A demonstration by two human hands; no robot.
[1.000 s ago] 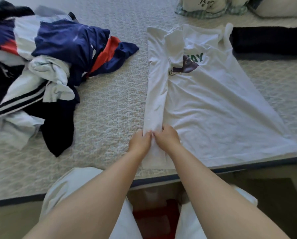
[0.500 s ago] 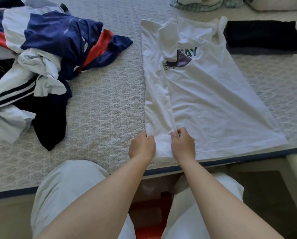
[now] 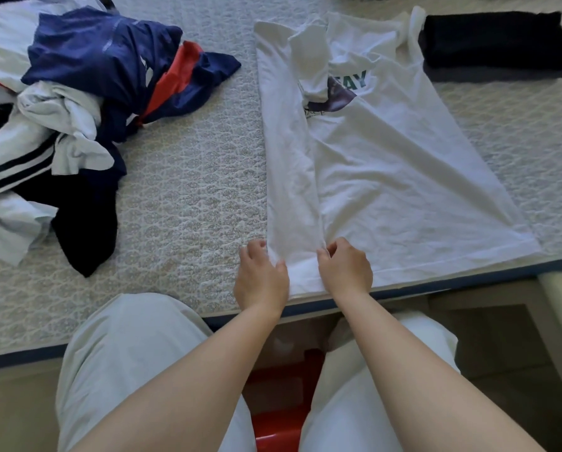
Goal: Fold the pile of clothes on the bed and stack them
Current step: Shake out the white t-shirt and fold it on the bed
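left hand (image 3: 260, 278): knuckles up, fingers curled, pinching cloth at its fingertips
right hand (image 3: 345, 270): just beside it, curled, pinching likewise
forearms: bare, reaching forward

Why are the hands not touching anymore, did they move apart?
Yes. The left hand and right hand spread apart along the white T-shirt hem, now gripping either edge of its folded strip.

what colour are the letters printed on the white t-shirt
Green, on the white t-shirt; the head view shows them near its chest, partly covered by a folded sleeve.
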